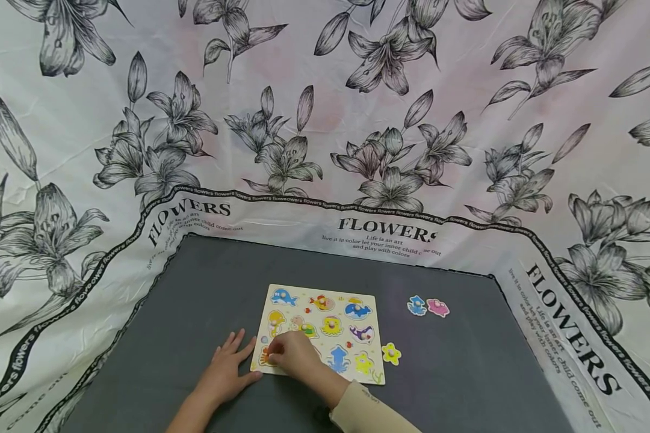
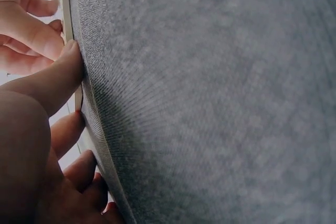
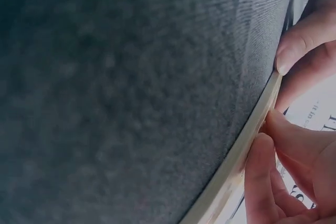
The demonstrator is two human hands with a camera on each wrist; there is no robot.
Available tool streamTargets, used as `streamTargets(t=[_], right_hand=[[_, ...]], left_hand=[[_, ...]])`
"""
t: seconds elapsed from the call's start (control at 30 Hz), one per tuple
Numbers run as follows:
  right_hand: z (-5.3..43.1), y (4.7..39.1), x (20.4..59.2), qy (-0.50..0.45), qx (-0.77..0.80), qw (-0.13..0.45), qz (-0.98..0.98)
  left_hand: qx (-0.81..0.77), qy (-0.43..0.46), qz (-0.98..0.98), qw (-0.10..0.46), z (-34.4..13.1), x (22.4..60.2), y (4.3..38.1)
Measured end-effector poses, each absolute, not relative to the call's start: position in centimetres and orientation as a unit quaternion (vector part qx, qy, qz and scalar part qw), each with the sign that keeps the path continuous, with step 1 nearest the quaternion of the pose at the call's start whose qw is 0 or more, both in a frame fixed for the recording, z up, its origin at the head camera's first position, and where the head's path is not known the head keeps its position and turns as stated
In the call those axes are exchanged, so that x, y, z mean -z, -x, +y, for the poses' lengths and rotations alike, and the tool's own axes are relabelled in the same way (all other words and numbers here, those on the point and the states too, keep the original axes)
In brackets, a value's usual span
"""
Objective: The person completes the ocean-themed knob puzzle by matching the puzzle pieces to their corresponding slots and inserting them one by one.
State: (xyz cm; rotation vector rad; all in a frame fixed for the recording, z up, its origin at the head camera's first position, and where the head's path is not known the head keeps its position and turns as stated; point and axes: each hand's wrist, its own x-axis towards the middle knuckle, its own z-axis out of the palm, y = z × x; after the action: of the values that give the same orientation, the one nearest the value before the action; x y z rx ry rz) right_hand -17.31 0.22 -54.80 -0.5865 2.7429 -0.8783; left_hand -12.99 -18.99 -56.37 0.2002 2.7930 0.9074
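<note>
A pale wooden puzzle board with colourful sea-animal pieces lies on the dark table. My left hand rests palm down at its lower left corner, fingers spread and the thumb touching the edge. Over that corner my right hand pinches an orange piece that looks like a crab, partly hidden by the fingers. In the right wrist view, the right hand has thumb and forefinger close together at the board's surface. The left hand shows its thumb against the board's edge.
A yellow star piece lies just off the board's right edge. Farther right, a blue piece and a pink piece lie side by side on the dark tabletop. Flower-printed cloth surrounds the table.
</note>
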Motion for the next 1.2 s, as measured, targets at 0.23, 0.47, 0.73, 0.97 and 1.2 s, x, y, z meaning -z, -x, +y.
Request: streamTargets(t=[0.23,0.47,0.73,0.97,1.2], right_hand=[[0.4,17.7,54.4,0.208,0.293,0.11,0.927],[1.4,17.7,52.8,0.229,0.287,0.114,0.923],[4.7,18.5,50.3,0.201,0.303,0.072,0.929],[9.5,20.5,48.5,0.174,0.324,0.026,0.93],[14.9,22.3,47.4,0.095,0.335,-0.006,0.937]], left_hand=[[-0.31,-0.068,0.943,0.099,-18.8,56.2,13.4],[-0.301,-0.066,0.946,0.1,-18.9,56.3,13.5],[-0.302,-0.062,0.946,0.1,-19.2,56.3,13.3],[-0.306,-0.062,0.944,0.107,-19.1,56.1,13.3],[-0.308,-0.062,0.942,0.121,-18.7,56.3,13.2]])
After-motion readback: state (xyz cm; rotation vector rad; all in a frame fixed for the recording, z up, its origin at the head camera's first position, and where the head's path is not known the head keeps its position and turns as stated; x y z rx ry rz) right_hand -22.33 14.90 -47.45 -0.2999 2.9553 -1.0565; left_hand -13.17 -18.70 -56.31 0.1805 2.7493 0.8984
